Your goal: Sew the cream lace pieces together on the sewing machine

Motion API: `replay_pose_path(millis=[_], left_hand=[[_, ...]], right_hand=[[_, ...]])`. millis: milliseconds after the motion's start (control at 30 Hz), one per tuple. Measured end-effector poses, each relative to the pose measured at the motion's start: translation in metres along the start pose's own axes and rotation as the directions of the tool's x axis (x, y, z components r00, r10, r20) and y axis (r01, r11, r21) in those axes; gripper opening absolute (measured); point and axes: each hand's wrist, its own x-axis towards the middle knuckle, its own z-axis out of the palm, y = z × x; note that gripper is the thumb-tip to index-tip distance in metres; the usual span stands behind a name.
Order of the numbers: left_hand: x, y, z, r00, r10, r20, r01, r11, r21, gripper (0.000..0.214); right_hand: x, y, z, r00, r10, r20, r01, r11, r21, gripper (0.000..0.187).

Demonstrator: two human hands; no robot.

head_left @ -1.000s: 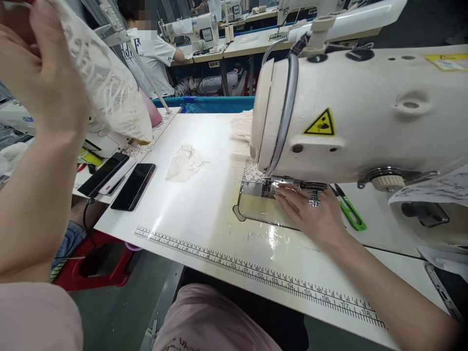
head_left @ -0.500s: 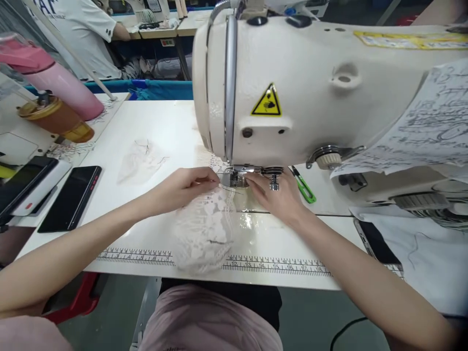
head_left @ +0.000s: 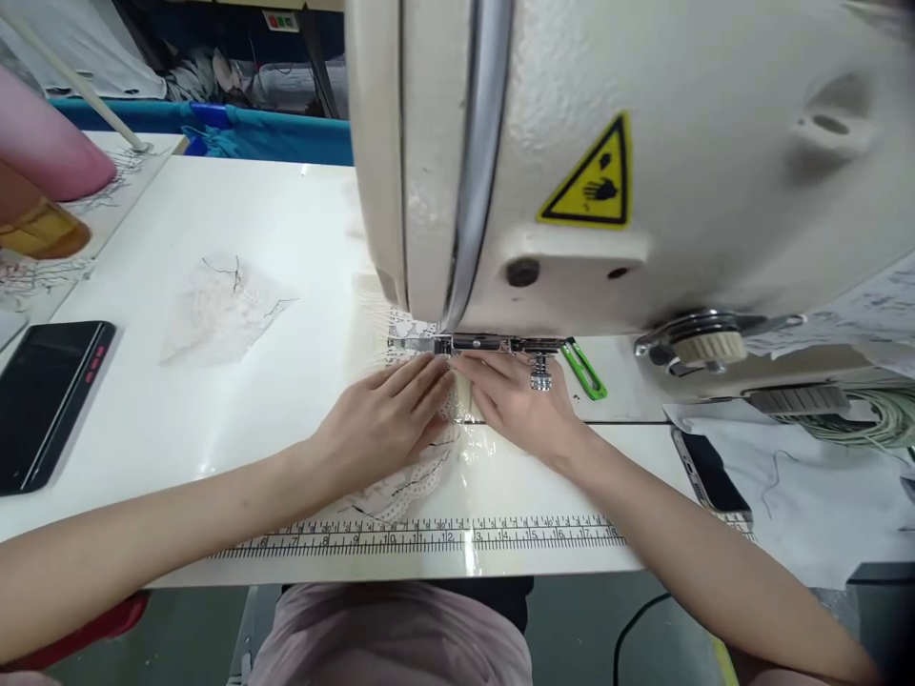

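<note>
A cream sewing machine [head_left: 643,162] fills the upper right of the head view. Below its head sits the metal presser foot [head_left: 457,343]. A piece of white lace [head_left: 400,486] lies on the white table [head_left: 214,419] under my hands and runs up to the foot. My left hand [head_left: 386,419] lies flat on the lace, fingers stretched toward the foot. My right hand [head_left: 515,395] rests beside it, fingers flat on the lace just in front of the foot. The fingertips of both hands nearly meet.
A second lace scrap [head_left: 221,310] with loose threads lies at the left. A black phone [head_left: 47,400] sits at the left edge, another phone [head_left: 707,472] at the right. Green thread snips [head_left: 584,370] lie behind my right hand. A printed ruler [head_left: 429,535] lines the table's front edge.
My left hand came down from head height with the lace, laid it at the foot, and now presses it flat. The view has closed in on the machine.
</note>
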Motion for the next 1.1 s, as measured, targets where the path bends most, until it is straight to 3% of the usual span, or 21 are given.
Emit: replay_pose_path(millis=[200, 433, 700, 1100], left_hand=[[0.006, -0.004, 0.004, 0.994, -0.113, 0.013, 0.113, 0.989, -0.092, 0.041], [0.008, -0.007, 0.006, 0.994, -0.11, 0.002, 0.11, 0.994, -0.025, 0.041], [0.008, -0.005, 0.007, 0.987, -0.159, -0.005, 0.158, 0.983, -0.098, 0.04], [0.009, -0.005, 0.006, 0.993, -0.119, -0.004, 0.119, 0.993, 0.024, 0.043]], right_hand=[[0.003, 0.004, 0.007, 0.989, 0.014, 0.146, -0.017, 1.0, 0.02, 0.043], [0.007, 0.008, 0.005, 0.974, 0.003, 0.225, -0.015, 0.998, 0.053, 0.04], [0.007, 0.006, 0.017, 0.981, 0.136, 0.136, -0.147, 0.986, 0.073, 0.033], [0.005, 0.007, 0.007, 0.991, 0.039, 0.132, -0.039, 0.999, 0.002, 0.039]])
